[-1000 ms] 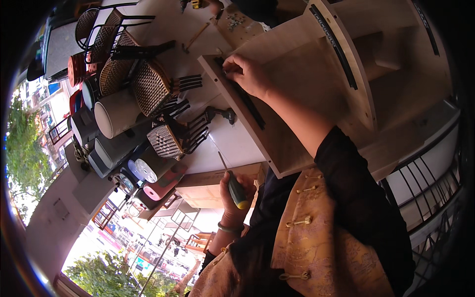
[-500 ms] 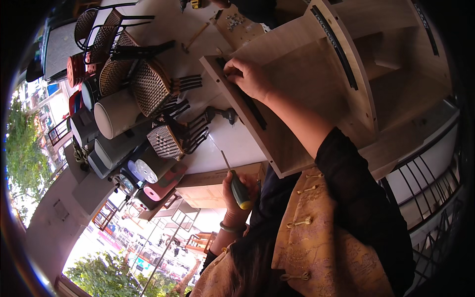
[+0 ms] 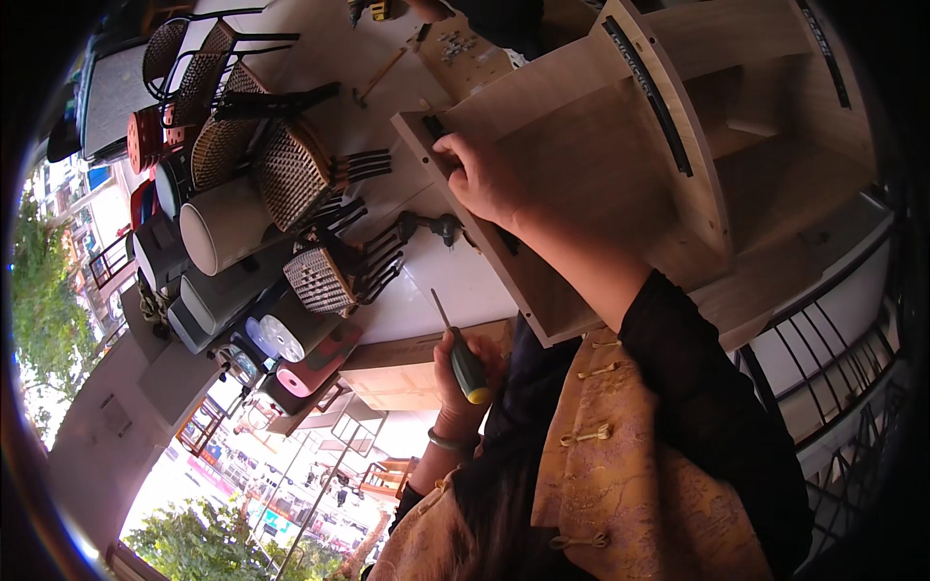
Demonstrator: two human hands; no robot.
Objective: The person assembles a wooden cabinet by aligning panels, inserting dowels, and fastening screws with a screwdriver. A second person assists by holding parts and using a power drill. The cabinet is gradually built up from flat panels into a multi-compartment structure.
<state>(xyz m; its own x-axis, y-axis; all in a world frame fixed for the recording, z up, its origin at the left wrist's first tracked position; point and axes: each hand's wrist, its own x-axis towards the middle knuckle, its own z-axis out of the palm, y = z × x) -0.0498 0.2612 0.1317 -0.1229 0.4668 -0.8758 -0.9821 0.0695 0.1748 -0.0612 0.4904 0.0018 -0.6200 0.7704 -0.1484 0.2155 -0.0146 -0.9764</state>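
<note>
My right hand (image 3: 477, 179) presses on the edge of a light wooden panel (image 3: 581, 145), fingertips on a thin black rail (image 3: 506, 240) that runs along that edge. The panel belongs to an unfinished wooden cabinet (image 3: 765, 194) lying on its side, which carries a second black rail (image 3: 647, 87). My left hand (image 3: 455, 373), with a bangle on the wrist, grips a screwdriver (image 3: 463, 356) by its green and yellow handle. Its metal shaft points up toward the panel's lower edge without touching it.
A dark power drill (image 3: 438, 229) lies on the white floor beside the panel. A hammer (image 3: 383, 73) and a small board with screws (image 3: 463, 48) lie farther off. Stacked wicker chairs (image 3: 291, 179) and rolled material (image 3: 225, 225) crowd the left. A black railing (image 3: 823, 339) runs on the right.
My right hand has slid a little along the panel's edge toward me. The left hand holds the screwdriver in almost the same place.
</note>
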